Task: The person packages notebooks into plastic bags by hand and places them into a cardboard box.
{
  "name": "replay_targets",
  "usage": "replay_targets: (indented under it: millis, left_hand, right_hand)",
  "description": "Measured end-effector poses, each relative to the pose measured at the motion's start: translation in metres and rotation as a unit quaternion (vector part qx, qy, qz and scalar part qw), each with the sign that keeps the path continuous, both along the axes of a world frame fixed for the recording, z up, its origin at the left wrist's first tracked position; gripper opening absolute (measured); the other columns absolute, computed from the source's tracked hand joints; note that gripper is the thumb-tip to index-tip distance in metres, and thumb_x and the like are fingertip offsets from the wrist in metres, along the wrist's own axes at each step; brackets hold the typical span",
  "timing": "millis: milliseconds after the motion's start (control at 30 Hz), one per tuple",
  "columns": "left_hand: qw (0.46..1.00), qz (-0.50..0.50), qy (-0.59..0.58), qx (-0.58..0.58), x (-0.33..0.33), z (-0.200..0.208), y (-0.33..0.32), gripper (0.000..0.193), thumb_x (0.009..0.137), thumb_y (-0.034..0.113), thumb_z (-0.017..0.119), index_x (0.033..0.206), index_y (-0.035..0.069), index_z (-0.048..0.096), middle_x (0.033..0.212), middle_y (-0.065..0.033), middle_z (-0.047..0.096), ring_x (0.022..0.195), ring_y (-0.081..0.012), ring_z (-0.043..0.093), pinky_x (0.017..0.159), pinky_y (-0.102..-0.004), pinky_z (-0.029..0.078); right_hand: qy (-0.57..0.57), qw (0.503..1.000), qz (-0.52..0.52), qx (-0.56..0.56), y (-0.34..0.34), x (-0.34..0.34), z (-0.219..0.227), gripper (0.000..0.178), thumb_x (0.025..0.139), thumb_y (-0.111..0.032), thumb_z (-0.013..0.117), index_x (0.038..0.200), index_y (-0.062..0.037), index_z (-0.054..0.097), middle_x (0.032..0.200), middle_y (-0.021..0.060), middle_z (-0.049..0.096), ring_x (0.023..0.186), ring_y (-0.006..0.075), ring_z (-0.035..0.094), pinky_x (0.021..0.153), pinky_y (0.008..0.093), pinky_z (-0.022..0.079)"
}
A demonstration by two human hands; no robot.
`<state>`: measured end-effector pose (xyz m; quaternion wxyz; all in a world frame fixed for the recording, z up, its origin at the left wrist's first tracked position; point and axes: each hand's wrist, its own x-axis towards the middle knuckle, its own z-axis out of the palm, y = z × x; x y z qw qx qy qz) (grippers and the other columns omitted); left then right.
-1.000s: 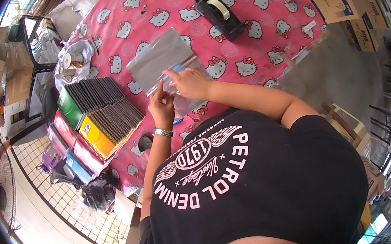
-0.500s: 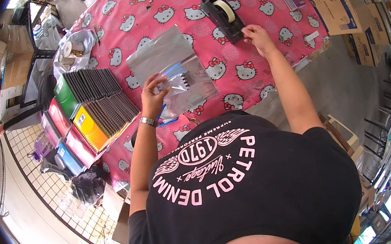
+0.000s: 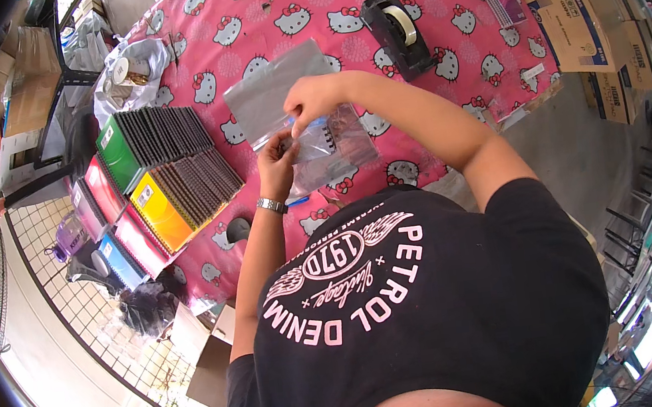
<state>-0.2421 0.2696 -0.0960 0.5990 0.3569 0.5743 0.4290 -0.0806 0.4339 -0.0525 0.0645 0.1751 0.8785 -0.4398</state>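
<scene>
My left hand pinches the edge of a clear plastic bag. Inside that bag lies a small spiral notebook with a dark coil and a blue part. From above, my right hand meets the left one at the bag, its fingers pressed together; whatever they hold is too small to make out. A pile of clear plastic sleeves lies flat under both hands. Beyond my right forearm stands a black tape dispenser with a pale roll of tape.
Stacked spiral notebooks with green and yellow covers stand on the left of the pink patterned tablecloth. Behind them is a white plastic bag. A purple booklet lies far right, near cardboard boxes.
My right hand has left the tape dispenser and moved left to the plastic bag. My left fingers, looser before, now pinch beside it.
</scene>
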Motion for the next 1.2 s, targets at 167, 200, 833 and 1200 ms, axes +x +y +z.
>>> replay_targets:
  millis: [167, 200, 833, 1200]
  left_hand:
    - [0.998, 0.024, -0.027, 0.046, 0.006, 0.014, -0.003, 0.045, 0.086, -0.006, 0.058, 0.127, 0.008, 0.048, 0.115, -0.0048, 0.059, 0.100, -0.0098, 0.054, 0.087, -0.0249, 0.043]
    - [0.997, 0.009, 0.033, 0.072, 0.004, 0.005, -0.007, 0.038, 0.086, -0.006, 0.058, 0.121, 0.009, 0.054, 0.122, -0.0073, 0.058, 0.105, -0.0154, 0.055, 0.089, -0.0278, 0.044]
    - [0.989, -0.018, 0.079, 0.121, 0.049, 0.088, 0.042, 0.049, 0.098, 0.018, 0.048, 0.143, 0.008, 0.029, 0.150, -0.0096, 0.028, 0.131, -0.0285, 0.041, 0.103, -0.0389, 0.039]
    - [0.974, -0.036, 0.220, -0.030, 0.032, 0.039, -0.013, 0.036, 0.095, 0.018, 0.055, 0.128, 0.004, 0.051, 0.127, -0.0130, 0.056, 0.118, -0.0254, 0.053, 0.095, -0.0345, 0.044]
  right_hand:
    - [-0.219, 0.972, 0.061, -0.052, 0.023, -0.031, -0.034, 0.052, 0.065, -0.048, 0.079, 0.087, -0.0029, 0.068, 0.079, 0.0135, 0.067, 0.076, 0.0265, 0.064, 0.066, 0.0386, 0.049]
    - [-0.230, 0.971, 0.046, -0.046, 0.020, -0.023, -0.062, 0.049, 0.066, -0.045, 0.079, 0.088, -0.0030, 0.068, 0.078, 0.0139, 0.067, 0.076, 0.0262, 0.064, 0.066, 0.0385, 0.050]
    - [0.306, 0.690, -0.654, 0.043, 0.011, 0.228, 0.056, 0.065, 0.067, -0.043, 0.083, 0.108, -0.0036, 0.053, 0.102, 0.0094, 0.061, 0.092, 0.0185, 0.060, 0.081, 0.0335, 0.049]
    - [-0.080, 0.720, -0.674, 0.144, 0.168, 0.542, -0.021, 0.081, 0.071, -0.065, 0.069, 0.132, -0.0128, 0.052, 0.122, 0.0204, 0.059, 0.113, 0.0350, 0.056, 0.098, 0.0422, 0.040]
